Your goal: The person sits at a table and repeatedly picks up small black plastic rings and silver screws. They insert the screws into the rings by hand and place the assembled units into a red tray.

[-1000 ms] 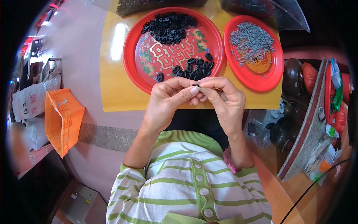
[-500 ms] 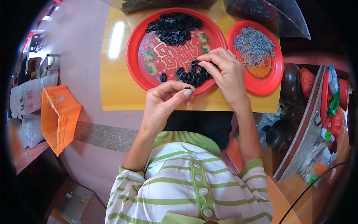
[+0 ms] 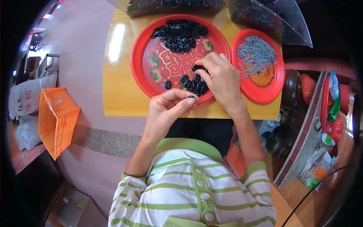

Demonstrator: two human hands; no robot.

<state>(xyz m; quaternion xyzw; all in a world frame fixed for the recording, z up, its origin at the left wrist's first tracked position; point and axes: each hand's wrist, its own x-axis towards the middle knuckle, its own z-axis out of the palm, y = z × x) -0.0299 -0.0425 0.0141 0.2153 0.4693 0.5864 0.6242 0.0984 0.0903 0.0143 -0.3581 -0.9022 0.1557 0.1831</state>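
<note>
My left hand (image 3: 168, 108) is closed at the near rim of the round red tray (image 3: 137, 72), pinching a small black plastic piece (image 3: 191, 97) with a bit of metal showing at its tip. Over the tray's right part, my right hand (image 3: 221, 79) pinches a black oval two-hole piece (image 3: 195, 68) between thumb and fingers. Several similar oval pieces (image 3: 196, 85) lie loose below it, partly behind the hands. At the tray's far side is a heap of flat black two-hole parts (image 3: 179, 36). Grey screws (image 3: 257, 53) are piled on a smaller red plate (image 3: 280, 75) to the right.
The trays stand on a yellow tabletop (image 3: 121, 94). Clear bins with black parts (image 3: 174, 7) stand at its far edge. An orange crate (image 3: 56, 121) is on the floor at left. Jars and bags (image 3: 308, 87) crowd a shelf at right.
My right hand has shifted slightly left and down, and the oval piece in its fingers has moved with it. My left hand keeps its pinch. The whole view has shifted a little.
</note>
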